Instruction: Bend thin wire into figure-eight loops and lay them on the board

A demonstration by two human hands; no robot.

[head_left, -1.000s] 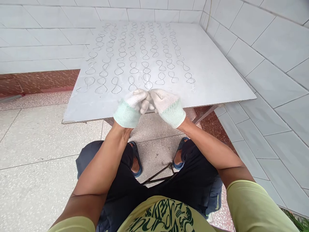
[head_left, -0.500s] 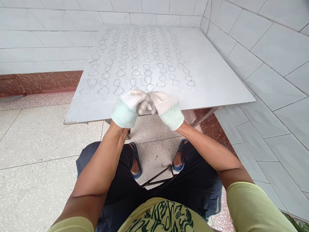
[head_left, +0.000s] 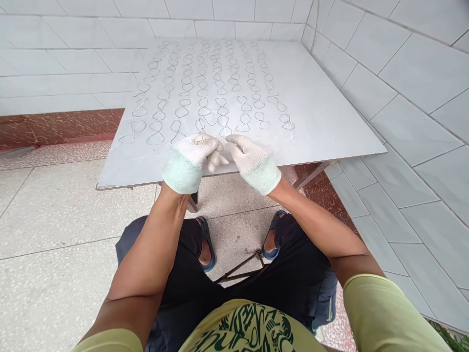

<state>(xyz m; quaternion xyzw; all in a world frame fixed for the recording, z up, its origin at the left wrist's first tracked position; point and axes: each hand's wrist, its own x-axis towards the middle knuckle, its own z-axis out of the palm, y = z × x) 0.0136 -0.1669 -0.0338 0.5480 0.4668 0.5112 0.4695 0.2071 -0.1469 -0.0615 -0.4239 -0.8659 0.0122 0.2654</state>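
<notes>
My left hand (head_left: 201,150), in a white knitted glove with a pale green cuff, is closed above the near edge of the table. A thin wire (head_left: 200,140) seems to run over its curled fingers, though most of it is hidden. Just to the right, my right hand (head_left: 248,152), gloved alike, has thumb and forefinger pinched together. What lies in that pinch is too small to make out. A narrow gap parts the two hands. Beyond them, several thin wire loops shaped like figure eights (head_left: 156,133) lie in rows on the white tabletop (head_left: 322,117).
Tiled walls (head_left: 414,93) border the table at the back and right. A wooden table leg (head_left: 311,175) stands below the near edge. My sandalled feet (head_left: 205,244) rest on the speckled floor (head_left: 66,205), with a dark metal bar (head_left: 238,268) between my legs.
My hands have drawn slightly apart, the left one moving left. Before, their fingertips met. The wire loops on the table keep their places.
</notes>
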